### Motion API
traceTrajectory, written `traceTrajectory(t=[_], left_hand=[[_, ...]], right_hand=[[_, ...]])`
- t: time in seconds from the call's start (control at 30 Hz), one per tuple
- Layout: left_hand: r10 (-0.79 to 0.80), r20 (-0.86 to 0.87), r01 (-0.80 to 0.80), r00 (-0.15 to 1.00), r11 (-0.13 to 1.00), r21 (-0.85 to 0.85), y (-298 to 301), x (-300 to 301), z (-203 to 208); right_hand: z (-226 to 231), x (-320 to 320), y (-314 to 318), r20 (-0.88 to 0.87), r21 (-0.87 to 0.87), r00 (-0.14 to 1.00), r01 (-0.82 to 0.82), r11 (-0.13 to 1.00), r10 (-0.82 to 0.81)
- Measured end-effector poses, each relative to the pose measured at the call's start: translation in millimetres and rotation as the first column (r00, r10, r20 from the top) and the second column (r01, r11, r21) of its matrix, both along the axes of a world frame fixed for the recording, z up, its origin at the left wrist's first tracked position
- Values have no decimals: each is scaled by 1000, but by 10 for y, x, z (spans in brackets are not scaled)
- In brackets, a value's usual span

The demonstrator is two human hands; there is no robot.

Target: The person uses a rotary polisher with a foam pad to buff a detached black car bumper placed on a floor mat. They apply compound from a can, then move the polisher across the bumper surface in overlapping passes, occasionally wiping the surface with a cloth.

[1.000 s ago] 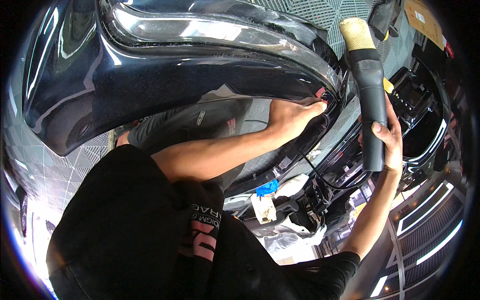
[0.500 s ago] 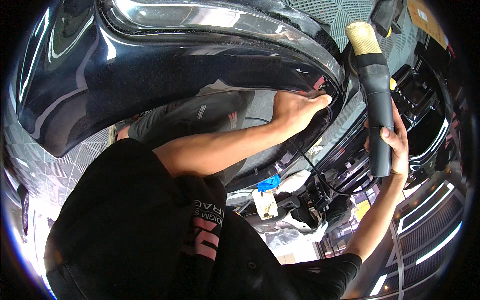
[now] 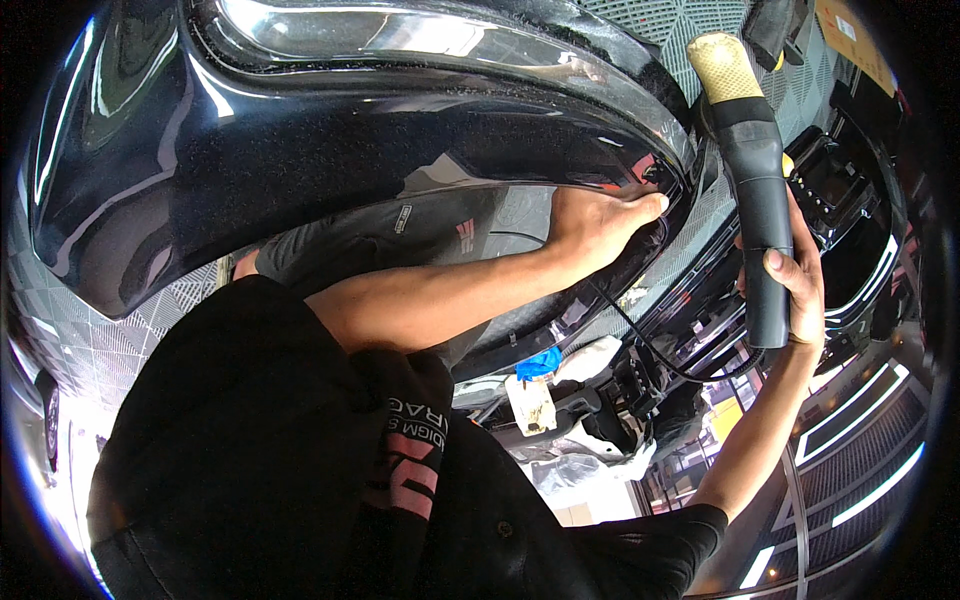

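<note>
A glossy black car body panel [image 3: 330,150] fills the upper left, with a clear headlight [image 3: 400,30] above it. At the panel's lower right edge, near its corner, my left hand [image 3: 605,222] is closed on the rim. Its thumb points right, and most of its fingers are hidden. Off to the right, my right hand [image 3: 803,275] is wrapped round the black handle of a heat gun [image 3: 762,190]. The gun is upright, with its pale yellow mesh nozzle up, close to but apart from the headlight corner. A black cord runs from its lower end.
Grey floor tiles [image 3: 690,30] lie beyond the panel. Dark car parts [image 3: 840,190] stand at the right, near a cardboard box [image 3: 855,45]. A blue cloth [image 3: 540,362] and crumpled clear plastic [image 3: 580,475] are near my body. Another dark tool [image 3: 770,35] lies at the top.
My right hand and the heat gun have shifted slightly right and up. My left hand has slid a little to the right along the panel's edge.
</note>
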State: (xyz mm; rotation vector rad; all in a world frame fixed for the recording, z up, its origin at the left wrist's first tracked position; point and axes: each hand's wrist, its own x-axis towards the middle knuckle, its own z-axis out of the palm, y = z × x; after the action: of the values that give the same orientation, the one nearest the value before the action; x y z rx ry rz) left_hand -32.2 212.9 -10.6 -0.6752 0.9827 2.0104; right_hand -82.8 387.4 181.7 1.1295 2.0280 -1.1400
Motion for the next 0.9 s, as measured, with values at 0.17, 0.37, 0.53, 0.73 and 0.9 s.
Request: traceTrajectory(t=[0.17,0.37,0.53,0.73,0.9], left_hand=[[-1,-5,1,1000,1000,-6,20,-5,6],[24,-57,-22,998,999,37,23,27,54],[-11,-77,17,997,997,73,62,60,127],[30,-58,-21,998,990,142,97,118,176],[24,-23,-20,999,986,166,110,125,202]], right_hand=[[30,-5,-19,-10,11,1000,-13,1000,13],[48,-2,-29,-72,-13,997,19,1000,-20],[141,-2,-13,-112,-26,993,38,999,-41],[172,51,-9,-115,-14,993,27,1000,-29],[179,85,-10,-88,6,996,21,1000,-21]])
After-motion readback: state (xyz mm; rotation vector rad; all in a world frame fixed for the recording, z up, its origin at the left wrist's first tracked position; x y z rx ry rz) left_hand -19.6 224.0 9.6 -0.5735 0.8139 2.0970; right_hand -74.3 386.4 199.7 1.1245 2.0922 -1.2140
